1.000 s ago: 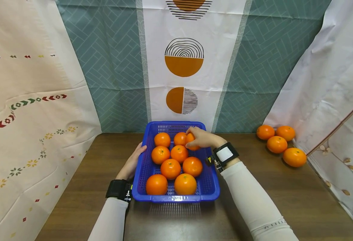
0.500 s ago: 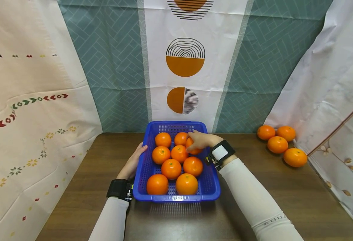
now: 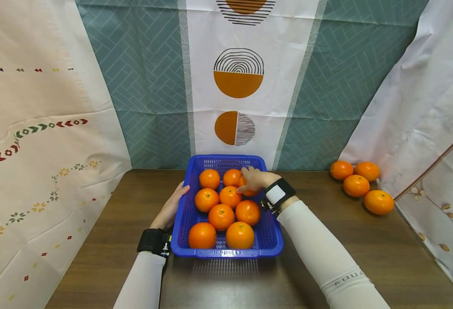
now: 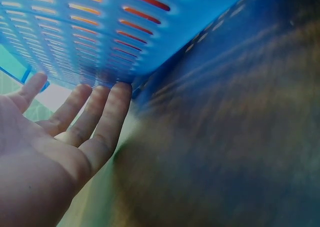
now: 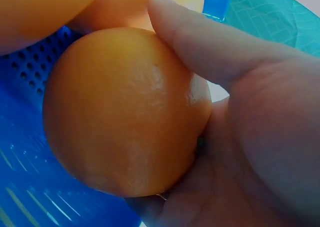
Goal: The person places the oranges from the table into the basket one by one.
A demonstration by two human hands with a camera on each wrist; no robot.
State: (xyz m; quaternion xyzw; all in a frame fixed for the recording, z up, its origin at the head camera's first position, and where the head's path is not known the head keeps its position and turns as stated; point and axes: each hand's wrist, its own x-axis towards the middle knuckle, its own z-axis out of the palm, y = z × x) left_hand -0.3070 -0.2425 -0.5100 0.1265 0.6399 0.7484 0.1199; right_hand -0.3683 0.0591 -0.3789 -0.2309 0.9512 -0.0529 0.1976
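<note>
The right hand (image 3: 256, 180) is curling its grip round an orange (image 5: 125, 112), holding it low in the far right part of the blue basket (image 3: 272, 240), beside the other oranges (image 3: 221, 216). The left hand (image 3: 171, 209) is pressing straight, spread fingers (image 4: 107, 122) against the basket's left wall. The basket is sitting on the brown desk (image 3: 126, 206); four loose oranges (image 3: 355, 184) are lying well apart, at the right.

Glossy perforated plastic basket (image 3: 273, 240), dimpled waxy orange (image 5: 125, 112), matt wood-grain table (image 3: 365, 240).

Four loose oranges (image 3: 355, 184) at the brown table's (image 3: 365, 257) far right, patterned cloths (image 3: 238, 81) behind.
</note>
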